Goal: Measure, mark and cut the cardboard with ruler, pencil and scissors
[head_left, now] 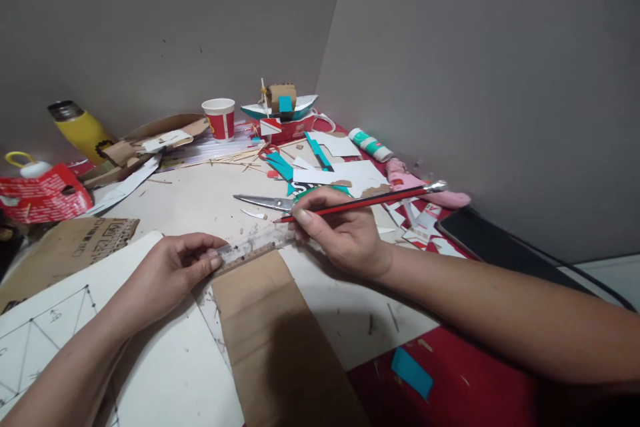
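Observation:
A clear ruler (pixel 255 244) lies across the far edge of a strip of brown cardboard (pixel 280 333). My left hand (pixel 175 270) pinches the ruler's left end between thumb and fingers. In my right hand (pixel 345 233) is a red and black pencil (pixel 370 201), its tip pointing left above the ruler and its other end up to the right. The lower fingers of that hand are at the ruler's right end; whether they grip it is hidden. Just beyond the ruler lie scissors (pixel 267 201), their blades pointing left and their handles partly covered by paper scraps.
White paper with a pencil-drawn figure (pixel 45 340) lies at left, near printed cardboard (pixel 95 240). Behind stand a yellow bottle (pixel 83 133), a paper cup (pixel 220 120) and a model boat (pixel 280 107). Paper scraps (pixel 345 177) and a dark flat device (pixel 500 247) lie to the right.

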The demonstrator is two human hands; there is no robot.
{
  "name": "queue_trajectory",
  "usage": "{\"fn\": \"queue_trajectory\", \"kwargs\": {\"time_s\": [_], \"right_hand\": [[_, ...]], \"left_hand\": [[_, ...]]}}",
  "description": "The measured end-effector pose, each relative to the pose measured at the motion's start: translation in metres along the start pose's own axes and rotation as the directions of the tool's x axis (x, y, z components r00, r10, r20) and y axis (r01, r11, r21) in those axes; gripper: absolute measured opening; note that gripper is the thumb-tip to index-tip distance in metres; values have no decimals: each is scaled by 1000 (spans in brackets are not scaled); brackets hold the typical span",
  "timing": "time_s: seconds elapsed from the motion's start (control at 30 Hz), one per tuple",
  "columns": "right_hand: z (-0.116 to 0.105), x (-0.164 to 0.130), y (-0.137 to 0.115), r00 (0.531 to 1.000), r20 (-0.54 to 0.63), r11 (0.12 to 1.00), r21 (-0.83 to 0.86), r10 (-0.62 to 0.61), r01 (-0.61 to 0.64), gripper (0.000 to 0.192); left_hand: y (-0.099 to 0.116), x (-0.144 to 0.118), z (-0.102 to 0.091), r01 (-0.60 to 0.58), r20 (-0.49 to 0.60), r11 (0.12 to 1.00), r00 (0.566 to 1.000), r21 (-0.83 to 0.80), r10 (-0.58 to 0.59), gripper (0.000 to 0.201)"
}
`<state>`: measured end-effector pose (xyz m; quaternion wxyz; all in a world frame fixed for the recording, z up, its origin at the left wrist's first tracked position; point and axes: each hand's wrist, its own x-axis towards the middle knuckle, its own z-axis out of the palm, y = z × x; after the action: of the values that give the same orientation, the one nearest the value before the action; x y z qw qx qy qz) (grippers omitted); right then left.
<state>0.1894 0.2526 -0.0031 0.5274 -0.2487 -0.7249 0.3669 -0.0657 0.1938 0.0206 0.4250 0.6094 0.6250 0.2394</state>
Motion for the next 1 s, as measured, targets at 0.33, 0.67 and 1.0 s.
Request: {"fn": "queue_trajectory", "kwargs": {"time_s": [0.33, 0.67, 1.0], "right_hand": [[-1, 2, -3, 998, 60, 1000, -11, -14, 15, 7], [1, 6, -27, 979, 186, 988, -144, 82, -55, 7], [9, 2, -22, 925, 160, 929, 82, 345, -361, 7]], "left_hand": [[-2, -1, 1, 17, 3, 1000, 1000, -26, -17, 34], [-1, 0, 0, -1, 56, 1000, 998, -15, 2, 33], [-5, 0, -1, -2, 83, 996, 996, -86, 9, 30]]}}
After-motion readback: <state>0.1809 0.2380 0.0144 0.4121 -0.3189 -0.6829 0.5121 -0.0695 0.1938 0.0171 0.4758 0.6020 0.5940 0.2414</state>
